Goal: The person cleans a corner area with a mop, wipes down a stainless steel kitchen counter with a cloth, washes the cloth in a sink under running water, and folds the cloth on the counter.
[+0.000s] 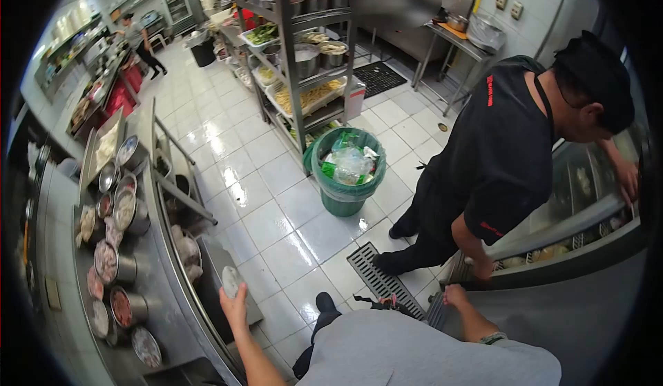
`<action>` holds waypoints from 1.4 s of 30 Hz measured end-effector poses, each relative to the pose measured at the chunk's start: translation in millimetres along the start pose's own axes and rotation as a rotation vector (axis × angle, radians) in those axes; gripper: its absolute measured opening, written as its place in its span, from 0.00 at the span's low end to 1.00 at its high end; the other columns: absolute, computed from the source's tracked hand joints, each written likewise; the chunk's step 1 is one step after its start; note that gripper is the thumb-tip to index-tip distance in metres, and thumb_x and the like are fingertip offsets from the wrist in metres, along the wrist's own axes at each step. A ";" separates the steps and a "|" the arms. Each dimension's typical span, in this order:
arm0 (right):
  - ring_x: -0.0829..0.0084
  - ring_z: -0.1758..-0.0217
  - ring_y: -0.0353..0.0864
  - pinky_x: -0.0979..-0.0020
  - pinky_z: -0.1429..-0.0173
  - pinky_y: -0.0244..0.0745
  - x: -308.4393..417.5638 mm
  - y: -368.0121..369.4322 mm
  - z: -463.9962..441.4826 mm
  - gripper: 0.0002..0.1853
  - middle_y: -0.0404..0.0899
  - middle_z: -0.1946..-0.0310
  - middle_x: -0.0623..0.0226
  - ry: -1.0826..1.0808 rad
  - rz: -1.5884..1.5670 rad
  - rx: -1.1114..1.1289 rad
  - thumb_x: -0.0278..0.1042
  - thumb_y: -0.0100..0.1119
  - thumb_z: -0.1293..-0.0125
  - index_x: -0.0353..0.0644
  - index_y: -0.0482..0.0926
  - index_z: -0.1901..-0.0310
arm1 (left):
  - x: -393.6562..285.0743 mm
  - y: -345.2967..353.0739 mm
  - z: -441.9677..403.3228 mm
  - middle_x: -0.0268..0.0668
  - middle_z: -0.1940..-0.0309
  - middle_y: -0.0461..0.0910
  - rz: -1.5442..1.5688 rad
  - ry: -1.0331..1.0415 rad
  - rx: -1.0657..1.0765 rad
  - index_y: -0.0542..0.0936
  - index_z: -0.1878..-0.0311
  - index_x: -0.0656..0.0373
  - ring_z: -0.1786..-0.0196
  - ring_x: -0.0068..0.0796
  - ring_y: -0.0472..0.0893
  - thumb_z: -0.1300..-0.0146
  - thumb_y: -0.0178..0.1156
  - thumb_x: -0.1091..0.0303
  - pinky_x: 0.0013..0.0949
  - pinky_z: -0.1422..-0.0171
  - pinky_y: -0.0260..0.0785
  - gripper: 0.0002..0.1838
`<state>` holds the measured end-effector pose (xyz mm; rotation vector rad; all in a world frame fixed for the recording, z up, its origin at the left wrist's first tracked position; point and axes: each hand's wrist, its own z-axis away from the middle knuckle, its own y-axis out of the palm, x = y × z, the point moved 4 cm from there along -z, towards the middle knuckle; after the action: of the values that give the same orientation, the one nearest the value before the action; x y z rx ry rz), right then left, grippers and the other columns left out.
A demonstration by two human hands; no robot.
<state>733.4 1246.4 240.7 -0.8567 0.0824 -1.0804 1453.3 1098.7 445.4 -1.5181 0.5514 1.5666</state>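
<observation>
My left hand is closed round a whitish, rounded item, which is too small to name. Below it stands a grey metal box beside the left steel counter. My right hand, its fingers curled in, is at the edge of a grey metal surface, close to a co-worker's hand but apart from it. What it holds, if anything, cannot be made out.
A co-worker in black leans over an open glass-topped cooler at right. A green bin with a liner stands ahead. Food pots line the left counter. A shelf rack and floor drain also show.
</observation>
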 end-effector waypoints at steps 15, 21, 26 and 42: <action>0.73 0.77 0.80 0.72 0.77 0.74 260.9 25.9 -64.7 0.15 0.80 0.70 0.63 -0.078 -0.438 0.182 0.43 0.65 0.36 0.40 0.75 0.58 | -110.6 237.8 -108.7 0.48 0.48 0.77 -0.257 0.186 0.259 0.70 0.39 0.68 0.48 0.37 0.78 0.45 0.72 0.59 0.37 0.42 0.70 0.35; 0.60 0.57 0.83 0.62 0.54 0.78 372.0 30.8 -180.0 0.27 0.81 0.56 0.51 -0.037 -0.351 -0.108 0.45 0.67 0.41 0.35 0.73 0.45 | -89.9 283.1 -151.2 0.47 0.45 0.75 -0.133 0.050 0.345 0.68 0.36 0.67 0.43 0.36 0.75 0.42 0.70 0.61 0.37 0.39 0.69 0.34; 0.59 0.52 0.82 0.60 0.50 0.77 434.5 -58.2 -222.5 0.25 0.81 0.57 0.53 -0.042 -0.393 -0.252 0.45 0.67 0.40 0.36 0.75 0.47 | -104.0 342.6 -200.2 0.44 0.47 0.76 -0.091 0.050 0.396 0.69 0.37 0.65 0.47 0.35 0.76 0.39 0.67 0.64 0.36 0.42 0.70 0.30; 0.60 0.62 0.83 0.54 0.60 0.79 275.3 -281.6 -365.1 0.14 0.81 0.71 0.59 0.273 -0.437 -0.563 0.44 0.66 0.43 0.42 0.81 0.63 | -106.6 438.2 -304.1 0.48 0.51 0.78 -0.180 0.067 0.213 0.70 0.42 0.69 0.52 0.36 0.78 0.42 0.68 0.64 0.35 0.47 0.71 0.29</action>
<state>498.2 764.3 265.1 -1.2607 0.4613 -1.6211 1260.5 593.1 389.9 -1.4202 0.5830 1.2814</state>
